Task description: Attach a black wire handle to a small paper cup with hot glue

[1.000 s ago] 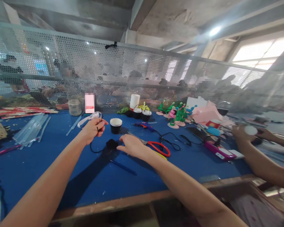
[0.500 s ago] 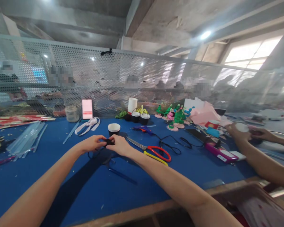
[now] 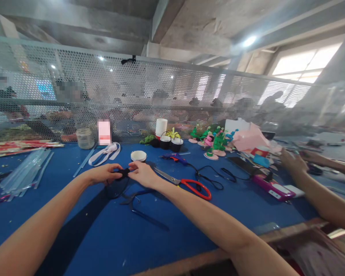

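Note:
My left hand point(image 3: 105, 174) pinches a small, dark, soft-looking black piece point(image 3: 122, 173) between thumb and fingers. Close on the right, the bent fingers of my right hand point(image 3: 142, 174) touch the other end of that piece. A thin dark loop point(image 3: 117, 196) hangs or lies just below it; whether they are joined I cannot tell. Right behind my hands stands a white-rimmed cup point(image 3: 138, 156), its lower part covered by my fingers. Dark blue-handled pliers point(image 3: 145, 217) lie under my right wrist. Beside my right forearm are open scissors point(image 3: 194, 188) with a red handle.
A blue-and-red glue gun point(image 3: 175, 157) and its cable lie behind the scissors. Small black buckets point(image 3: 176, 144), white stacked cups point(image 3: 161, 127) and green figures point(image 3: 218, 142) line the back. Clear strips point(image 3: 25, 170) are at left. A co-worker's arm point(image 3: 313, 184) reaches in from the right.
Both my hands have shifted slightly left with the black piece, and more of it shows between them. The view has turned a little. At right, the co-worker's hand no longer shows the white round object.

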Demonstrator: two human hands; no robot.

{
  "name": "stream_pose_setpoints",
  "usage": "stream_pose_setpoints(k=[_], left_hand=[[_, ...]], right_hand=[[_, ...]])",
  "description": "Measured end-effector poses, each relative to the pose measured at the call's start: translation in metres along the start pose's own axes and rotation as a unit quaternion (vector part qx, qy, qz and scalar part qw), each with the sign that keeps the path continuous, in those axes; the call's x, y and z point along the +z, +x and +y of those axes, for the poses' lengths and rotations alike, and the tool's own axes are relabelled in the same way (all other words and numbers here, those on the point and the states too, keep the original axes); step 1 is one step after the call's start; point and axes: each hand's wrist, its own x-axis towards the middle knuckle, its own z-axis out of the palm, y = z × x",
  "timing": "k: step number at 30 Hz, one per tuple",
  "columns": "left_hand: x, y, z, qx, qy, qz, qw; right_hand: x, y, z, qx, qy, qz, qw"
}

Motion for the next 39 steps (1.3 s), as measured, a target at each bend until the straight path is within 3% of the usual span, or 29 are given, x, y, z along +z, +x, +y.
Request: stream_pose_setpoints(k=[3,6,10,15,20,22,24,26,28,32,36,39], left_hand=[[-0.011,0.013,0.003,-0.011,0.021,0.104,0.994],[-0.021,0.033,0.010,0.023,0.010,0.205,0.978],[-0.021,0.050,0.020,0.080,-0.016,0.296,0.952],[-0.008,0.037,0.024,0.127,-0.032,0.296,0.946],[0.015,0.009,0.032,0.207,-0.071,0.204,0.954],[0.029,0.000,0.036,0.242,-0.093,0.202,0.945],[0.044,-0.008,0.038,0.273,-0.128,0.214,0.929],[0.057,-0.014,0.039,0.285,-0.163,0.236,0.915],[0.067,-0.019,0.038,0.283,-0.205,0.244,0.905],[0.076,-0.025,0.038,0.226,-0.310,0.234,0.893],[0.081,-0.029,0.040,0.192,-0.384,0.150,0.891],[0.083,-0.031,0.040,0.171,-0.410,0.085,0.892]], right_hand=[[-0.018,-0.005,-0.002,-0.029,-0.083,0.006,0.996],[-0.042,-0.012,0.000,-0.040,-0.223,0.004,0.974],[-0.062,-0.024,0.013,0.075,-0.401,-0.039,0.912],[-0.070,-0.036,0.033,0.134,-0.436,-0.064,0.888],[-0.075,-0.039,0.028,0.129,-0.438,-0.051,0.888],[-0.074,-0.042,0.016,0.090,-0.393,-0.026,0.915],[-0.069,-0.046,0.000,0.009,-0.191,-0.013,0.981],[-0.060,-0.052,-0.015,-0.013,0.027,-0.067,0.997],[-0.049,-0.056,-0.025,-0.027,0.167,-0.054,0.984],[-0.033,-0.059,-0.031,-0.050,0.309,0.022,0.950],[-0.034,-0.058,-0.028,-0.047,0.406,0.087,0.908],[-0.041,-0.058,-0.025,-0.041,0.467,0.069,0.881]])
